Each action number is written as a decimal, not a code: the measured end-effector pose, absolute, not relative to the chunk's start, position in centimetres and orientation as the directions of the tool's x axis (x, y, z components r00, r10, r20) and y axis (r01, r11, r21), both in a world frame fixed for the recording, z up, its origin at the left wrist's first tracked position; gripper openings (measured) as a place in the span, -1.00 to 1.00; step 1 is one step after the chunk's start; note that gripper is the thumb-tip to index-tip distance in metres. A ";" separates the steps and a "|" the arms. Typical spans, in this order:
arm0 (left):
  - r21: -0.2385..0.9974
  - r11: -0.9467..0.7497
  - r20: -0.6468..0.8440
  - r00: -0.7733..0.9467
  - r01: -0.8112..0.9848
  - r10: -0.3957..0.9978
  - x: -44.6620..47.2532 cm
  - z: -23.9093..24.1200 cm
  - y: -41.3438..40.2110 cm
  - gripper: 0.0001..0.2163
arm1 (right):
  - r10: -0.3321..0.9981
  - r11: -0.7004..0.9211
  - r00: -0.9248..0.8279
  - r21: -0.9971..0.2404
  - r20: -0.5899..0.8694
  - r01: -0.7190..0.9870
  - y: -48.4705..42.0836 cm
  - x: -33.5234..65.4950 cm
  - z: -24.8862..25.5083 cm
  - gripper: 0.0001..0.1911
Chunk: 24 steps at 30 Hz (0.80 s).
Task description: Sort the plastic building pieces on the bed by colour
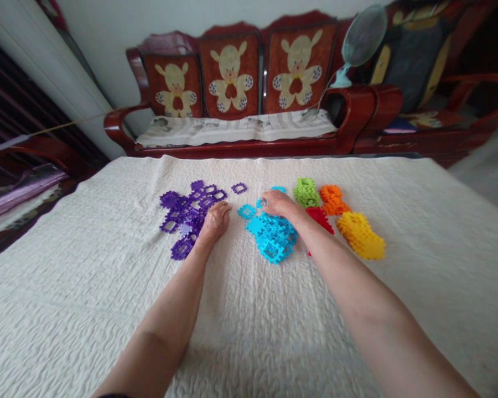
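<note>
On a cream quilted cloth lie piles of plastic interlocking tiles sorted by colour. My left hand rests at the right edge of the purple pile, fingers curled under, nothing clearly in them. My right hand lies over the top of the light blue pile, fingertips pinched near a blue tile; I cannot make out what they hold. One purple tile lies apart, further back.
Right of the blue pile sit red tiles, a green stack, an orange stack and a yellow pile. A wooden sofa with bear-print cushions stands behind the cloth, a small fan on its arm.
</note>
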<state>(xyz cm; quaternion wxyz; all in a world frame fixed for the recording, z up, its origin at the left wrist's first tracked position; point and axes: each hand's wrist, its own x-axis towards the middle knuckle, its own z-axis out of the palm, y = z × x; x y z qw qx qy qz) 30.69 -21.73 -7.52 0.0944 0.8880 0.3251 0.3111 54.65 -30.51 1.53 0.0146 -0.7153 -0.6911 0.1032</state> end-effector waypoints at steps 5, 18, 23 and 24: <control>0.337 -0.790 0.457 0.644 0.512 0.613 30.7 -6.9 -22.1 -0.66 | 0.992 -0.063 0.048 -0.137 -0.112 0.988 -30.2 54.5 1.3 -0.65; 0.313 -0.818 0.522 0.632 0.484 0.573 30.7 -8.1 -21.6 -0.66 | 0.993 -0.092 0.105 -0.195 0.057 0.977 -30.8 55.6 0.9 -0.58; 0.300 -0.839 0.565 0.625 0.453 0.539 30.5 -8.7 -21.3 -0.67 | 0.977 -0.153 0.177 -0.189 0.117 0.970 -30.4 60.5 2.7 -0.54; 0.296 -0.842 0.569 0.624 0.451 0.535 30.5 -8.8 -21.3 -0.67 | 0.977 -0.168 0.187 -0.170 0.106 0.971 -30.3 61.2 3.0 -0.53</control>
